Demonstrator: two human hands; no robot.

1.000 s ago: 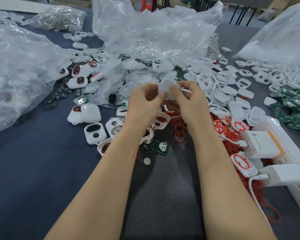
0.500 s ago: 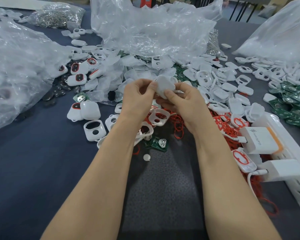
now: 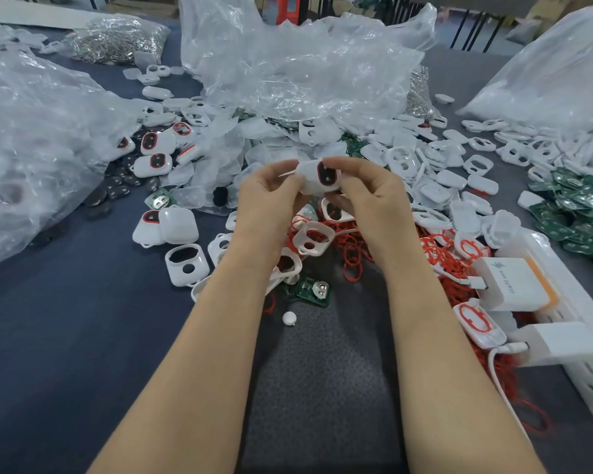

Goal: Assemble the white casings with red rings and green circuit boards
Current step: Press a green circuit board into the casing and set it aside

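Your left hand [image 3: 271, 193] and right hand [image 3: 370, 196]: both pinch one white casing [image 3: 317, 177], its red-ringed window facing you, above the bench [image 3: 65, 319].
Beneath your hands: loose red rings [image 3: 353, 248], casing shells [image 3: 187, 263], one green circuit board [image 3: 313, 290].
Beyond them: crumpled plastic bag [image 3: 305, 73].
Right of your right hand: charger [image 3: 514, 283], heap of green boards [image 3: 579, 206].

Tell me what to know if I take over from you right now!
Hands: left hand and right hand both pinch one white casing; its red ring shows.
Parts: loose red rings lie on the table below the hands; green boards far right; empty casings beyond the right hand.
Done: several ringed casings sit far left.
Left: many empty casings to fill.
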